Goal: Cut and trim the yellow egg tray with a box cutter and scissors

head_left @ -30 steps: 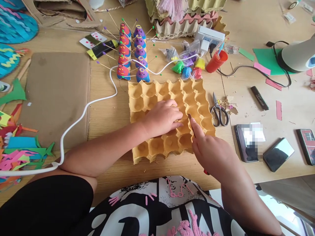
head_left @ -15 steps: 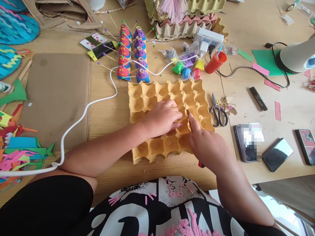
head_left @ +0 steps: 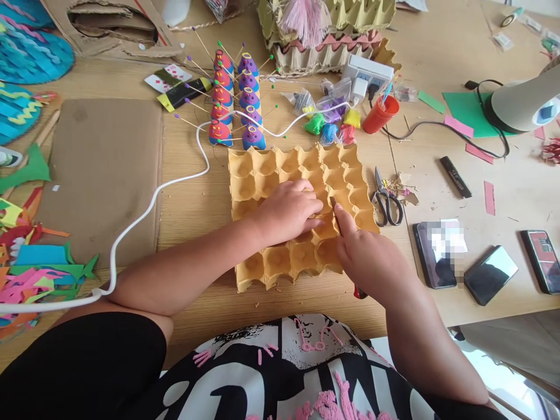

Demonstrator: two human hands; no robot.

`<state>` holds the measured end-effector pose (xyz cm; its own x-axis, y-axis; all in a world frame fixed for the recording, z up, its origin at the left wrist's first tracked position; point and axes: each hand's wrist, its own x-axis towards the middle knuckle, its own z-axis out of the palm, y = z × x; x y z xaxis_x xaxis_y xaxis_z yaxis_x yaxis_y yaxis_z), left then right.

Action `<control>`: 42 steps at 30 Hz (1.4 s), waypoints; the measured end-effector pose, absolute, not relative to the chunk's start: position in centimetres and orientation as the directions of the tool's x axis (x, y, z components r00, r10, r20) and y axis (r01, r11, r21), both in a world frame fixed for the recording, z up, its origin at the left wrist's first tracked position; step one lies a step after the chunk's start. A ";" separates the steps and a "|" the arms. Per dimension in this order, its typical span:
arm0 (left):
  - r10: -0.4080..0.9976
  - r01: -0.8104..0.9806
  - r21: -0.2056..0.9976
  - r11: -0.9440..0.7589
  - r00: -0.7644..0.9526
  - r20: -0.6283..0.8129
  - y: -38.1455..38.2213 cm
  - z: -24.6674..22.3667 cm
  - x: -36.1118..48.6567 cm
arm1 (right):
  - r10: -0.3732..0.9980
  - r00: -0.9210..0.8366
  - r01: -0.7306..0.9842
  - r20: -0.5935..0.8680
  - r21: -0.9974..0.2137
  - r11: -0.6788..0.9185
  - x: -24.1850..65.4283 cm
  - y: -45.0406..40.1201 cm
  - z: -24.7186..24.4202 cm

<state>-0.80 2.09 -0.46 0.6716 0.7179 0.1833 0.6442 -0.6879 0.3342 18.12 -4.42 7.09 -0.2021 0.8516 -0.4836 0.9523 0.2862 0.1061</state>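
A mustard-yellow egg tray of moulded pulp [head_left: 304, 252] lies flat on the light wood-grained desk [head_left: 192, 204], directly in front of the person, its cells facing up. The left hand [head_left: 293, 207] rests palm down across the middle of the tray, fingers bent over the ridges and thumb tucked toward the person; its underside is hidden, so I cannot tell whether that grip pinches the pulp or only presses on it. The right hand's grip [head_left: 370, 256] is closed around a slim dark tool with a red end [head_left: 336, 221], the index finger laid along it and the red end showing below the fist. The tool's tip is at the ridges just right of the left fingers; how deep it sits is too small to tell. Just beside the tray's right edge lie metal scissors with black looped handles [head_left: 387, 204], near some crumpled scraps [head_left: 405, 189]. Beyond the far edge stand two rows of small painted figures, one red and blue [head_left: 221, 111], the other purple and blue [head_left: 251, 114], with a white cable [head_left: 153, 198] running across them. Small plastic bags of brightly coloured material [head_left: 329, 134] and a red plastic cup [head_left: 381, 115] are near the far right corner.
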 end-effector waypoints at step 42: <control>0.722 0.661 0.321 -0.679 0.681 0.125 2.1 -0.3 -0.6 | 0.836 -0.188 0.928 -0.516 0.186 0.324 18.2 -5.4 7.3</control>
<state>-0.63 2.07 -0.33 0.6806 0.7218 0.1254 0.6607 -0.6787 0.3208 18.16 -5.40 7.32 -0.1882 0.8359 -0.5156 0.9277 0.3236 0.1859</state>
